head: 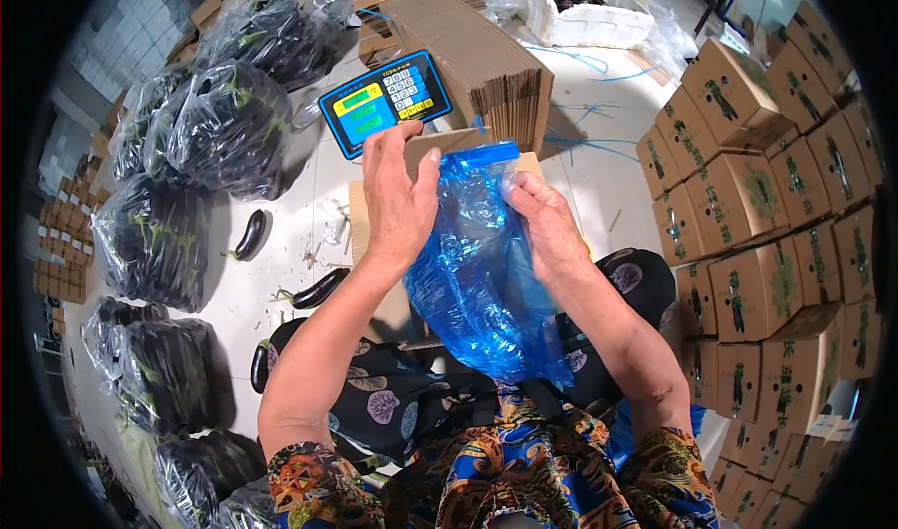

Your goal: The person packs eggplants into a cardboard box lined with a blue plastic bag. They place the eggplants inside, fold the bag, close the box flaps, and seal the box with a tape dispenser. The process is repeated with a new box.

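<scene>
A crumpled, translucent blue plastic bag (484,269) hangs over my lap, its folded top band uppermost. My right hand (551,217) pinches the bag's upper right edge between thumb and fingers. At its upper left, my left hand (400,192) has thumb and forefinger spread apart, the thumb beside the bag's edge. A cardboard flap (449,142) shows in that gap; whether the left fingers touch it is hidden. Below the bag is a cardboard box (358,213), mostly covered by my arms and the bag. The lit digital scale display (386,104) stands just beyond my left fingertips.
Clear bags of eggplants (221,129) line the left side. Loose eggplants (250,236) lie on the pale floor. Flattened cartons (484,59) are stacked ahead, near a white foam box (582,20) holding eggplants. Printed cartons (754,276) form a wall at right. Blue straps (589,111) litter the floor.
</scene>
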The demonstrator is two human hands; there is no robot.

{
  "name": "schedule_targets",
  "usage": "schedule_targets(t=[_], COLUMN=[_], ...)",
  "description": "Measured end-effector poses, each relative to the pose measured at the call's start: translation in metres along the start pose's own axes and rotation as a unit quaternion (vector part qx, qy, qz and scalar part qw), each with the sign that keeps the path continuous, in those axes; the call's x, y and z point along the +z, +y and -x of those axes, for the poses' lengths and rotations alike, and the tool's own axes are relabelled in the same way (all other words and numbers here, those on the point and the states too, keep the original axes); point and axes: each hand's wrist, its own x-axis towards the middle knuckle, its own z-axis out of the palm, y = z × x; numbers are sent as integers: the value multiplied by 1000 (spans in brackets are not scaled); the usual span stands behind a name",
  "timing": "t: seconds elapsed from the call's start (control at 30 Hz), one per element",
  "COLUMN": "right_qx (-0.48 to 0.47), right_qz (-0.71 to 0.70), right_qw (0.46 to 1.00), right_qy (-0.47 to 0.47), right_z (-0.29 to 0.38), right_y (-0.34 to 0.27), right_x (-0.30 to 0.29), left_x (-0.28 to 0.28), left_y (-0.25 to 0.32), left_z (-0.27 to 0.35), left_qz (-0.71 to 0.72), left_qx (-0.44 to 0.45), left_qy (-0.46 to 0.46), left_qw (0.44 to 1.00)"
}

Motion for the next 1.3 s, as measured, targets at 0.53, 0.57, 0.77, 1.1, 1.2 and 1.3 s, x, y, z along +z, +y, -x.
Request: schedule_targets(t=[0.53, 0.57, 0.77, 1.1, 1.2, 1.3], right_qx=[5, 15, 1, -3, 30, 51], right_qz=[-82, -95, -135, 88, 215, 310], right_qw=[991, 987, 982, 994, 975, 947], right_qy=[110, 126, 133, 68, -52, -66], right_z=[7, 8, 5, 76, 44, 33], right_y=[20, 17, -12, -92, -95, -102], right_x=[-7, -10, -44, -2, -40, -18], left_x=[21, 20, 0, -94, -109, -124], left_y=[17, 16, -11, -65, -91, -126], left_z=[44, 43, 20, -34, -38, -32], left_qz=[432, 440, 512, 231, 163, 118], left_qx=[-407, -411, -441, -225, -234, -260], left_qy=[-156, -155, -85, -221, -177, -143], left_qw=[789, 783, 732, 920, 942, 948])
